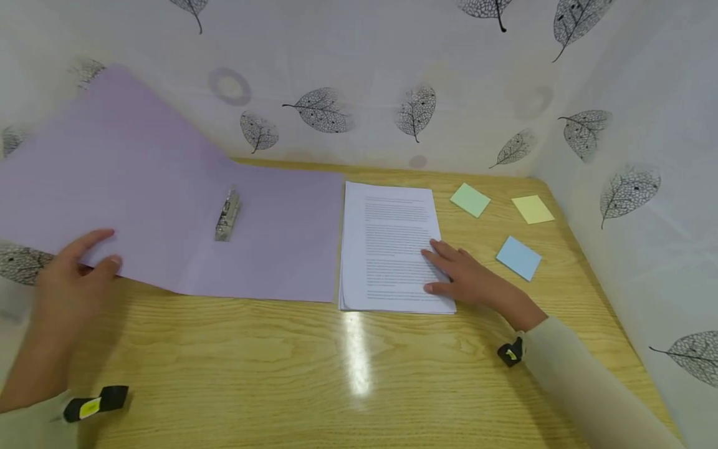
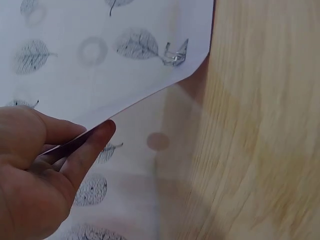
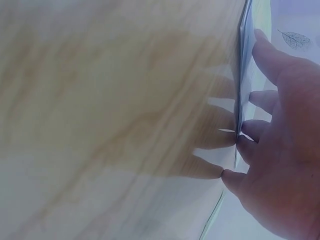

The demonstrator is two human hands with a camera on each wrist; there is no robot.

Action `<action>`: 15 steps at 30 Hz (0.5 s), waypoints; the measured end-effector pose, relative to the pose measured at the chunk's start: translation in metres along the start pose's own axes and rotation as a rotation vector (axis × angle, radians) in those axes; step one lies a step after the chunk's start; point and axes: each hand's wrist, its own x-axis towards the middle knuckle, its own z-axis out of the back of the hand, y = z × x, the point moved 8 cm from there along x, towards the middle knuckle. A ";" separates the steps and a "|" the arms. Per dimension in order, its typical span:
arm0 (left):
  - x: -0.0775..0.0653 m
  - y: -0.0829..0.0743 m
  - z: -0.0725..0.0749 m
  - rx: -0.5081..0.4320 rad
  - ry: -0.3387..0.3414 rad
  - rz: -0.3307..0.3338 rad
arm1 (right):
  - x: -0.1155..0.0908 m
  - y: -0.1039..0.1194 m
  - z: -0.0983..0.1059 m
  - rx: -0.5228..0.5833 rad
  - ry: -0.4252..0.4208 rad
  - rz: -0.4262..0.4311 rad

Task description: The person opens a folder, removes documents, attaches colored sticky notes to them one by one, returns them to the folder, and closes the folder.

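A purple folder (image 1: 286, 231) lies spread on the table, and its left cover (image 1: 129, 168) is raised against the patterned cloth. My left hand (image 1: 73, 280) pinches the lower edge of that cover between thumb and fingers, seen close up in the left wrist view. A silvery metal clip (image 1: 227, 215) sits near the folder's fold. Right beside the folder is a stack of printed papers (image 1: 387, 249). My right hand (image 1: 471, 277) rests on the stack's right edge with its fingers spread, and in the right wrist view (image 3: 285, 135) fingertips touch the sheets.
To the right of the papers lie green (image 1: 470, 200), yellow (image 1: 532, 209) and blue (image 1: 518, 257) sticky-note pads. White cloth (image 1: 370, 56) with leaf prints hangs behind and along both sides of the wooden table (image 1: 252, 374).
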 end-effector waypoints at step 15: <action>0.038 0.056 0.035 -0.042 -0.121 0.006 | 0.000 -0.001 -0.003 0.035 0.020 -0.020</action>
